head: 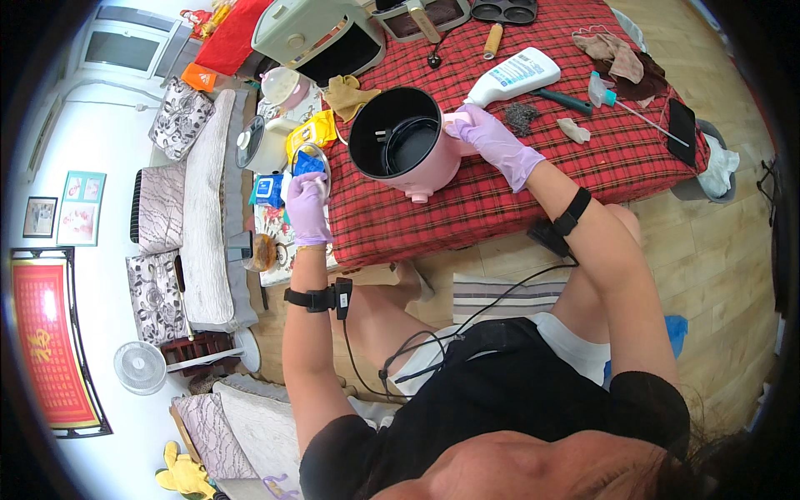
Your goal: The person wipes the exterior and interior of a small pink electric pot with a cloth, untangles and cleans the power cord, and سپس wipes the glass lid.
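A pink electric cooking pot with a black inside stands on the red plaid tablecloth; its power cord and plug lie coiled within. My right hand, in a thin purple glove, grips the pot's pink handle at its right side. My left hand, gloved alike, is raised left of the pot, its fingers curled at the rim of a round glass lid. Blue wipe packs and a yellow wipe pack lie behind and beside that hand.
A white bottle, a steel wool scourer, a dark-handled tool, a crumpled white wipe and a black phone lie to the right. A green oven-like appliance, a tan cloth and a lidded pot stand or lie farther back.
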